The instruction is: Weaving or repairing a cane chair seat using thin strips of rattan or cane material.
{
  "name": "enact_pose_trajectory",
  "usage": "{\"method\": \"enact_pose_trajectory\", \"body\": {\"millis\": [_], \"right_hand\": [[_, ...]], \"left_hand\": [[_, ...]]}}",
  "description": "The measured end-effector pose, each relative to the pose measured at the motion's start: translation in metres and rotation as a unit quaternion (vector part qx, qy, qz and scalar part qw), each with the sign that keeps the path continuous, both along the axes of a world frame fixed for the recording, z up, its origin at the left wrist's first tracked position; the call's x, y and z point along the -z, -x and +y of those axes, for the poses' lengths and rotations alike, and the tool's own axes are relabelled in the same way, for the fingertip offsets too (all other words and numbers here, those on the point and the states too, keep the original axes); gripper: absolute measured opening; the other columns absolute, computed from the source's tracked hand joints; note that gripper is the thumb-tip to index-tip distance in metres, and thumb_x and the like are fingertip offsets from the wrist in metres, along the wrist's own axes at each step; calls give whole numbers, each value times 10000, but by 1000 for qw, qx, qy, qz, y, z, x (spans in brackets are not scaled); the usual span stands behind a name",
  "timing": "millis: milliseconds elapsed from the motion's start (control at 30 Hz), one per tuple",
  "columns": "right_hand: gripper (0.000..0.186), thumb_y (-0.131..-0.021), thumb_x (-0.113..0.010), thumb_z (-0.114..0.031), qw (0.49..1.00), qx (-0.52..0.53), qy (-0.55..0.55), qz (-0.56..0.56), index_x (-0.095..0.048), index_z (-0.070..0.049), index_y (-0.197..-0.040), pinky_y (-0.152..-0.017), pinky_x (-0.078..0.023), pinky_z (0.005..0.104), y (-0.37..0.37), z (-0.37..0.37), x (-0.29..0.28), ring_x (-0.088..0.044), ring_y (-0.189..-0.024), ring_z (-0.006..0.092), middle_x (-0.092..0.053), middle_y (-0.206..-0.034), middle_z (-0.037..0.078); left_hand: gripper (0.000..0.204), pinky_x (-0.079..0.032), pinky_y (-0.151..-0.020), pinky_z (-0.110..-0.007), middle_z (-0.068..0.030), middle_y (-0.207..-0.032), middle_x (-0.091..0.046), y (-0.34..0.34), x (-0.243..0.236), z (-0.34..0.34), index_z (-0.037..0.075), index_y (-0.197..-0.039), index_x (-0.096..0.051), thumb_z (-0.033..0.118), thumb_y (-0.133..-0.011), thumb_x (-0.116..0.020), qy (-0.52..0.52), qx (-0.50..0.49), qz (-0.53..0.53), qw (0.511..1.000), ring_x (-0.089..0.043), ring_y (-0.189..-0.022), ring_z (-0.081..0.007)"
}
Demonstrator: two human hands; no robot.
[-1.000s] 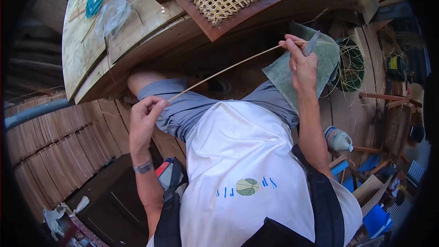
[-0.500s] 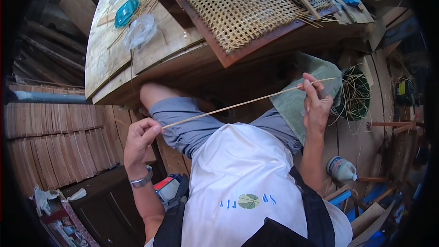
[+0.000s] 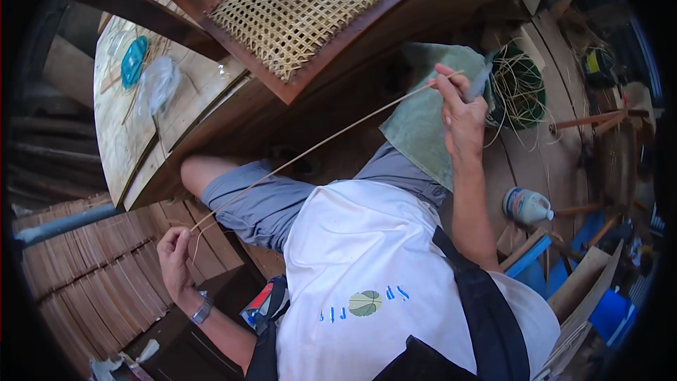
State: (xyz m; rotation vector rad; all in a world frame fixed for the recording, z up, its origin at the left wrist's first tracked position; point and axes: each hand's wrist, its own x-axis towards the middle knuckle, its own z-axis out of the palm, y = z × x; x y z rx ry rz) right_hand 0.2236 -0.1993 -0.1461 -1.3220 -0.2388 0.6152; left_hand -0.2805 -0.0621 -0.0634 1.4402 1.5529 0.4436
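Observation:
A thin, pale cane strand (image 3: 315, 142) runs taut across my lap, slanting up from left to right. At its lower end, my left hand (image 3: 176, 259) pinches it between thumb and fingers beside my left thigh, and a short loose tail curls under the fingers. My right hand (image 3: 462, 113) grips the other end, closed, above a green cloth (image 3: 416, 123) draped over my right thigh. Ahead of me lies a wooden chair frame (image 3: 283, 90) with a woven cane seat (image 3: 310, 10), touched by neither hand.
Beyond my right hand stands a dark green bucket (image 3: 541, 102) of tangled strands. A white plastic bottle (image 3: 525, 206) lies on the right. The wooden worktable (image 3: 116, 148) carries plastic bags (image 3: 159, 85). Stacked wooden slats (image 3: 92, 296) are at the left.
My hands have moved farther apart, the left one going down and left along the strand. A loose tail now shows below it. The whole view has turned and shifted.

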Motion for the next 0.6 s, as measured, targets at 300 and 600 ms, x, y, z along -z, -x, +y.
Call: {"method": "enact_pose_trajectory", "body": {"millis": [300, 600], "right_hand": [[162, -856, -737, -24, 994, -106, 24, -16, -675, 10, -1001, -555, -423, 171, 41, 29, -8, -556, -605, 39, -708, -908, 78], [104, -845, -743, -6, 923, -364, 58, -112, -737, 16, -946, -764, -537, 241, 122, 81, -43, -661, -826, 96, -725, -903, 66]], "left_hand": [[162, -458, -971, -378, -139, -1095, -655, -11, 26, 13, 21, -1047, -683, 120, -936, -619, -391, 154, 426, 801, -622, -1075, -253], [127, -473, -680, -206, -23, -849, -654, -202, 43, -2, -11, -990, -644, 114, -964, -645, 28, 132, -188, 973, -600, -763, -61]]}}
